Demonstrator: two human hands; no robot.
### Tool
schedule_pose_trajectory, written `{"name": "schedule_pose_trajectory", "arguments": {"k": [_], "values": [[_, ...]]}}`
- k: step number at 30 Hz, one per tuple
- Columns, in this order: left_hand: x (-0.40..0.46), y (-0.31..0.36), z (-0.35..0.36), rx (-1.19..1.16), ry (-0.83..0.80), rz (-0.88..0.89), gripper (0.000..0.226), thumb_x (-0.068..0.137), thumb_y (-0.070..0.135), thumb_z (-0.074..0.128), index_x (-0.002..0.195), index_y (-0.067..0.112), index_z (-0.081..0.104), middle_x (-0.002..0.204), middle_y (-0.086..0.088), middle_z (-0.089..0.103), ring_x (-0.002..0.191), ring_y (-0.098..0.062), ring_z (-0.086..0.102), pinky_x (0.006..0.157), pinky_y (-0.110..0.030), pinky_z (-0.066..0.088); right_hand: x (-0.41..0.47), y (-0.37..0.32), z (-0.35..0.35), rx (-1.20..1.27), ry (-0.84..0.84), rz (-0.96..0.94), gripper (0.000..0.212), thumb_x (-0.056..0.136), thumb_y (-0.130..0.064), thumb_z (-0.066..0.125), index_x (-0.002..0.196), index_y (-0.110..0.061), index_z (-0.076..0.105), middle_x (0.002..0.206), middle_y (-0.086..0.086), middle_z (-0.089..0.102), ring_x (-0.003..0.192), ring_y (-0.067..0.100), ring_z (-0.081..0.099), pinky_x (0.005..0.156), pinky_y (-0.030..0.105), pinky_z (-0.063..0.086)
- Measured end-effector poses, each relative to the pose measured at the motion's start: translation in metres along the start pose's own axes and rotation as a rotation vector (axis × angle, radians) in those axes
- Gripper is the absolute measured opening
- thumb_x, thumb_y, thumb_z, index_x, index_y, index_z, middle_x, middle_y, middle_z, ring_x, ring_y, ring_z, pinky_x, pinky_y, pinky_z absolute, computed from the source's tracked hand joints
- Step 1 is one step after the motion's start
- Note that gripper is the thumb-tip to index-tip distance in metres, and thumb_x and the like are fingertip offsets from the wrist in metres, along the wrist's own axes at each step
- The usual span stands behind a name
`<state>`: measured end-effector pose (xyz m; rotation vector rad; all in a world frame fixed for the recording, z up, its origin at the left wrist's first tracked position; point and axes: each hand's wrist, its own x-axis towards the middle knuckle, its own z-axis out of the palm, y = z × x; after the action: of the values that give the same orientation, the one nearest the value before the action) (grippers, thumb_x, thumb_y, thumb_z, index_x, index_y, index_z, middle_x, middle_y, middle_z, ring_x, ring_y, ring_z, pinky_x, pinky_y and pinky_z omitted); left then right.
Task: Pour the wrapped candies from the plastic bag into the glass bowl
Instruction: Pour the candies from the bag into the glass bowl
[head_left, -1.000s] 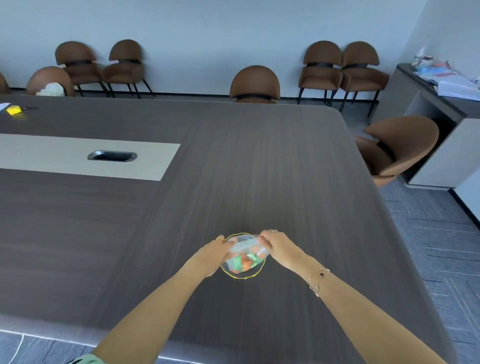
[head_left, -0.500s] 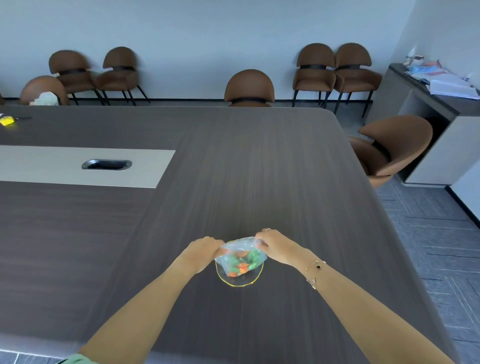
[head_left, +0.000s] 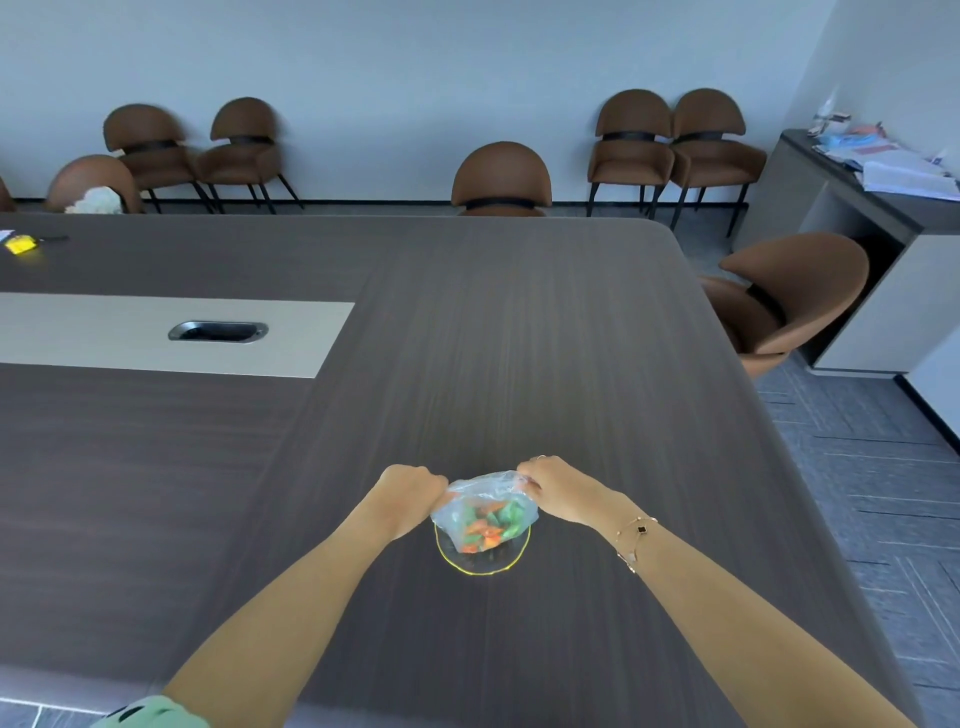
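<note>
A: Where is the plastic bag (head_left: 485, 506) sitting in the frame?

B: Lower centre, just above the glass bowl (head_left: 483, 564), whose yellow-tinted rim curves out beneath it. The bag hangs over the bowl's far half, and its lower part dips within the rim. Whether it touches the glass, I cannot tell.

A: And the candies (head_left: 485, 525)?

B: Inside the bag, a cluster of orange and green wrapped pieces seen through the clear film. Whether any lie in the bowl itself I cannot make out.

A: The hands?

B: The left hand (head_left: 410, 493) is closed into a fist on the bag's left edge; the right hand (head_left: 558, 491) is pinched shut on the bag's upper right corner. They hold the bag stretched between them. A thin bracelet (head_left: 636, 535) sits on the right wrist.

A: What surrounds it?

B: A large dark wood-grain table (head_left: 519, 338) fills most of the frame, with a pale inset strip (head_left: 130, 332) at the left holding a metal cable slot (head_left: 218, 331). A small yellow object (head_left: 21, 244) lies at the table's upper left. Brown chairs (head_left: 675, 140) stand along the far wall, one (head_left: 789, 296) at the table's right side, and a grey cabinet (head_left: 857, 218) with papers fills the upper right corner.
</note>
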<state>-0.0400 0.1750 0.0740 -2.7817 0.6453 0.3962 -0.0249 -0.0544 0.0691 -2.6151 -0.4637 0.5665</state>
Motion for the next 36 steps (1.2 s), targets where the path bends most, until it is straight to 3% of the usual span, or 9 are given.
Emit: {"name": "schedule_pose_trajectory", "arguments": {"k": [4, 8, 11, 16, 18, 20, 24, 30, 36], "values": [[-0.006, -0.006, 0.002, -0.070, 0.057, 0.076, 0.035, 0.102, 0.028, 0.034, 0.089, 0.006, 0.058, 0.052, 0.002, 0.031, 0.063, -0.030, 0.041, 0.055, -0.035, 0.027, -0.004, -0.001, -0.005, 0.037, -0.031, 0.001, 0.040, 0.096, -0.013, 0.040, 0.058, -0.027, 0.038, 0.067, -0.008, 0.043, 0.064, 0.019, 0.043, 0.056, 0.029, 0.032], [-0.012, -0.012, 0.001, -0.084, 0.107, 0.091, 0.031, 0.099, 0.029, 0.036, 0.073, 0.014, 0.041, 0.050, 0.001, 0.030, 0.063, -0.030, 0.038, 0.047, -0.029, 0.018, -0.003, -0.007, -0.009, 0.095, -0.047, -0.003, 0.028, 0.095, -0.021, 0.045, 0.070, -0.009, 0.052, 0.072, 0.000, 0.048, 0.064, 0.019, 0.040, 0.060, 0.032, 0.033], [-0.015, -0.014, -0.002, -0.125, 0.136, 0.069, 0.032, 0.098, 0.027, 0.039, 0.068, 0.015, 0.037, 0.049, 0.000, 0.030, 0.061, -0.028, 0.037, 0.047, -0.024, 0.016, -0.003, -0.012, -0.012, 0.118, -0.038, -0.014, 0.033, 0.094, -0.022, 0.048, 0.063, -0.015, 0.041, 0.067, -0.001, 0.043, 0.063, 0.019, 0.037, 0.058, 0.031, 0.031], [-0.015, -0.015, -0.004, -0.152, 0.149, 0.037, 0.043, 0.096, 0.026, 0.040, 0.057, 0.020, 0.023, 0.049, 0.001, 0.031, 0.061, -0.029, 0.037, 0.047, -0.023, 0.015, -0.002, -0.013, -0.015, 0.102, -0.024, -0.017, 0.028, 0.096, -0.020, 0.045, 0.069, -0.017, 0.047, 0.069, -0.006, 0.046, 0.062, 0.017, 0.044, 0.057, 0.030, 0.035], [-0.013, -0.014, -0.006, -0.152, 0.142, 0.023, 0.039, 0.097, 0.026, 0.038, 0.059, 0.020, 0.028, 0.050, 0.002, 0.031, 0.062, -0.029, 0.038, 0.047, -0.023, 0.015, -0.001, -0.014, -0.015, 0.098, -0.002, -0.024, 0.025, 0.097, -0.015, 0.042, 0.075, -0.016, 0.054, 0.070, -0.013, 0.046, 0.062, 0.012, 0.046, 0.055, 0.025, 0.035], [-0.012, -0.014, -0.009, -0.174, 0.149, 0.005, 0.036, 0.096, 0.025, 0.039, 0.061, 0.018, 0.032, 0.051, 0.002, 0.031, 0.062, -0.029, 0.039, 0.047, -0.023, 0.017, 0.001, -0.017, -0.016, 0.119, 0.030, -0.023, 0.022, 0.097, -0.010, 0.040, 0.085, -0.008, 0.058, 0.079, -0.008, 0.057, 0.065, 0.011, 0.049, 0.057, 0.024, 0.038], [-0.010, -0.018, -0.015, -0.179, 0.175, -0.026, 0.036, 0.096, 0.023, 0.039, 0.061, 0.018, 0.030, 0.050, 0.002, 0.030, 0.062, -0.028, 0.039, 0.047, -0.023, 0.017, 0.007, -0.019, -0.018, 0.146, 0.074, -0.026, 0.022, 0.094, -0.006, 0.041, 0.094, 0.002, 0.061, 0.101, 0.018, 0.067, 0.078, 0.034, 0.060, 0.066, 0.040, 0.045], [-0.006, -0.024, -0.025, -0.179, 0.218, -0.045, 0.046, 0.097, 0.024, 0.041, 0.056, 0.022, 0.019, 0.049, 0.002, 0.030, 0.056, -0.027, 0.034, 0.047, -0.023, 0.017, 0.010, -0.022, -0.029, 0.169, 0.131, -0.053, 0.023, 0.093, -0.004, 0.041, 0.095, -0.001, 0.063, 0.104, 0.015, 0.067, 0.093, 0.033, 0.063, 0.082, 0.044, 0.052], [-0.002, -0.023, -0.029, -0.189, 0.223, -0.065, 0.044, 0.093, 0.017, 0.042, 0.056, 0.021, 0.018, 0.049, 0.003, 0.028, 0.060, -0.026, 0.033, 0.047, -0.025, 0.017, 0.010, -0.022, -0.032, 0.152, 0.155, -0.053, 0.023, 0.095, -0.005, 0.041, 0.100, -0.001, 0.063, 0.107, 0.013, 0.067, 0.096, 0.029, 0.064, 0.084, 0.041, 0.052]]}}
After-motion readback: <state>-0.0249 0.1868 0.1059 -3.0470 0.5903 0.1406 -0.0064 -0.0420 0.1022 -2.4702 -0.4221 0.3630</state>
